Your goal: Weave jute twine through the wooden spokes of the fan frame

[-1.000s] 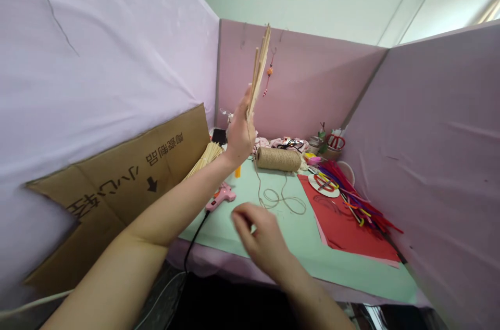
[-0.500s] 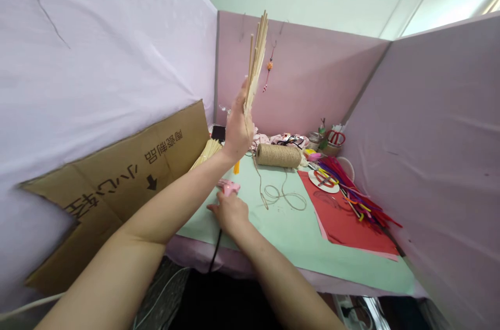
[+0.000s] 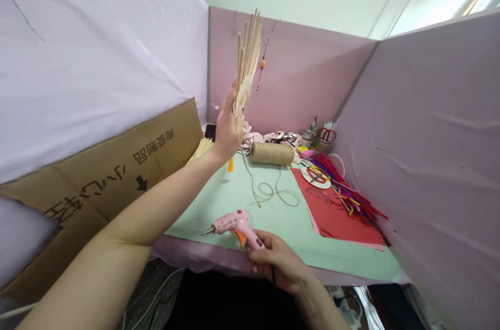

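Note:
My left hand (image 3: 227, 129) is closed round the lower part of a bundle of thin wooden sticks (image 3: 249, 51), held upright above the table. A strand of twine (image 3: 250, 176) hangs from the bundle and loops on the tabletop. Low at the front, my right hand (image 3: 275, 257) grips the handle of a pink hot glue gun (image 3: 232, 221). Its metal nozzle points left, and its orange trigger shows in front of my fingers. Behind the loops lies a large spool of twine (image 3: 272, 153) on its side.
More sticks (image 3: 201, 149) lie at the left beside a cardboard sheet (image 3: 117, 176). Red paper (image 3: 332, 215) covers the right side, with colourful pipe cleaners (image 3: 346, 187) and a white disc bearing red-handled scissors (image 3: 315, 177). Cloth-covered panels enclose the table (image 3: 242, 192).
My right hand has lifted the glue gun off the table and brought it nearer, toward the right, nozzle now facing left. My left hand still holds the sticks, which look more fanned out.

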A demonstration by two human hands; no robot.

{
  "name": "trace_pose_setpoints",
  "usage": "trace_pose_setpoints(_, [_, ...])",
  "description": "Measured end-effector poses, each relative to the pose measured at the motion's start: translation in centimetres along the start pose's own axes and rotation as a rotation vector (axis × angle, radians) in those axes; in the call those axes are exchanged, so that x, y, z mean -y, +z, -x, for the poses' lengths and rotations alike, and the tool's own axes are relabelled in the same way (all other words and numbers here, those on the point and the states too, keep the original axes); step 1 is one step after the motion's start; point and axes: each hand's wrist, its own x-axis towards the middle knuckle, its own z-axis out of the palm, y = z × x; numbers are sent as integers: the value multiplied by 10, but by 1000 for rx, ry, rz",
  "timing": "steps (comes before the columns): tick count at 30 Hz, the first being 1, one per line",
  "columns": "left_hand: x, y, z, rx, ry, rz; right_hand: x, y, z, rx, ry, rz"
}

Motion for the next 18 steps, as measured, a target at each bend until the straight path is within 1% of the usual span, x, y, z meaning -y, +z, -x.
trace_pose_setpoints(1, [-1, 0, 0, -2, 4, 1, 1, 0, 10, 47, 20, -92])
trace_pose_setpoints(3, [-1, 2, 2, -8, 41, -14, 3, 0, 27, 77, 22, -200])
trace_pose_setpoints(5, [0, 4, 3, -20, 72, -29, 7, 3, 39, 89, -18, -217])
trace_pose_setpoints(7, [2, 6, 5, -16, 95, -36, 13, 8, 43, 108, -106, -191])
trace_pose_setpoints(10, [2, 9, 7, -7, 89, -29, 27, 14, 40, 97, -292, -129])
trace_pose_setpoints(13, [0, 12, 8, -28, 72, -10, 44, 17, 32, 44, -464, -90])
trace_pose_setpoints(16, [-1, 15, 9, -43, 124, 0, 63, 18, 25, -32, -594, -80])
trace_pose_setpoints(18, [0, 18, 9, -55, 165, -3, 76, 20, 24, -46, -639, -57])
